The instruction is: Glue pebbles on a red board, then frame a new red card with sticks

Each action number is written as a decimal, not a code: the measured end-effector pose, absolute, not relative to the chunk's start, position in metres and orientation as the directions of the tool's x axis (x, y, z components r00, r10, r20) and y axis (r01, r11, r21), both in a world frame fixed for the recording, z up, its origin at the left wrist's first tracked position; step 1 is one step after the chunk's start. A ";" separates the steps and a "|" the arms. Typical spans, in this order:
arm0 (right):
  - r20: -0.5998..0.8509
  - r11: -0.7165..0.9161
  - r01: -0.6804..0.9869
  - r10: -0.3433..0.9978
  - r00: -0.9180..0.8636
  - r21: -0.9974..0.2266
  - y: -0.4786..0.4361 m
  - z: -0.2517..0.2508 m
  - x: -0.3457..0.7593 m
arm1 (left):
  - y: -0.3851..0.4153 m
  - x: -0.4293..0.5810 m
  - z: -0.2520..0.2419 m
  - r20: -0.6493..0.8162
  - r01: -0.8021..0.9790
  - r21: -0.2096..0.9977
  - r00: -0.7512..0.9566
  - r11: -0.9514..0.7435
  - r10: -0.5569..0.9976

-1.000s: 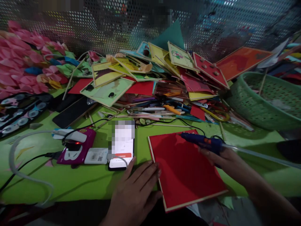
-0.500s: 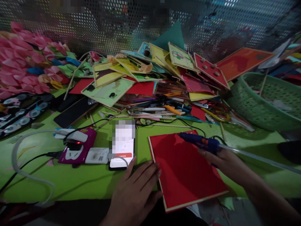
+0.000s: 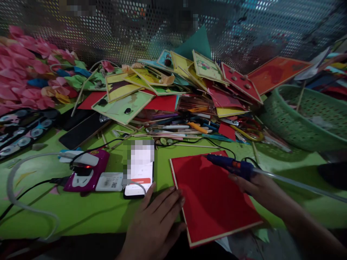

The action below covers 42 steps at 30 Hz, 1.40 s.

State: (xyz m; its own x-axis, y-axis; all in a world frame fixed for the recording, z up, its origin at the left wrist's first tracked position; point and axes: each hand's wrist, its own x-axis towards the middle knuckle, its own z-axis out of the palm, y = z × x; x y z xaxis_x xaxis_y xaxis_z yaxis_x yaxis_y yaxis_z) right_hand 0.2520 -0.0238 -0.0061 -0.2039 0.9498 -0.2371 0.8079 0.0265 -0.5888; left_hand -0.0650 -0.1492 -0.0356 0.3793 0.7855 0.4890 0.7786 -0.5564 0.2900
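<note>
A red rectangular card point(image 3: 214, 198), edged with pale thin sticks on its left and near sides, lies tilted at the table's front edge and juts over it. My left hand point(image 3: 159, 216) lies with fingers stretched out, their tips touching the card's left edge. In my right hand point(image 3: 252, 186) is a blue hot glue gun point(image 3: 230, 164), with a long clear glue stick point(image 3: 295, 184) running out of its back. The gun's nozzle is at the card's far edge; whether glue is coming out cannot be made out.
Left of the card lie a lit phone point(image 3: 139, 177) and a magenta power strip point(image 3: 101, 169) with plugs and cables. Framed cards point(image 3: 123, 104), pens and scissors point(image 3: 249, 133) are heaped behind. A green basket point(image 3: 300, 126) stands right, pink paper petals point(image 3: 29, 72) far left.
The whole view has shifted slightly. Both hands keep almost the same places on the card, and the glue gun's nozzle stays by the far edge with barely any visible movement.
</note>
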 end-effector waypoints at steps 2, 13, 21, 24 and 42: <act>-0.250 0.035 0.833 0.946 -0.206 -0.553 -0.024 -0.007 0.252 | -0.149 -0.065 -0.036 0.493 0.781 0.284 0.378 -0.556 0.784; -0.259 -0.031 0.823 0.955 -0.143 -0.568 -0.025 0.000 0.257 | -0.147 -0.064 -0.034 0.506 0.781 0.281 0.374 -0.558 0.777; -0.235 0.022 0.828 0.954 -0.185 -0.560 -0.024 -0.001 0.251 | -0.147 -0.065 -0.033 0.502 0.779 0.281 0.379 -0.561 0.777; -0.234 -0.004 0.821 0.959 -0.158 -0.571 -0.023 -0.001 0.254 | -0.148 -0.065 -0.034 0.496 0.778 0.282 0.383 -0.561 0.780; -0.253 -0.021 0.793 0.952 -0.170 -0.609 -0.024 -0.009 0.256 | -0.146 -0.061 -0.036 0.522 0.785 0.283 0.357 -0.552 0.775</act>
State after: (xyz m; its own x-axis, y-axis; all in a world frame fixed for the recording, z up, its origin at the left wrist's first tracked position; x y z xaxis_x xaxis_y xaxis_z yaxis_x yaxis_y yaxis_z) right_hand 0.2559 -0.0241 -0.0089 -0.1697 0.9524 -0.2534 0.7930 -0.0208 -0.6089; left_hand -0.0613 -0.1462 -0.0359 0.3565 0.7751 0.5217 0.7846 -0.5515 0.2833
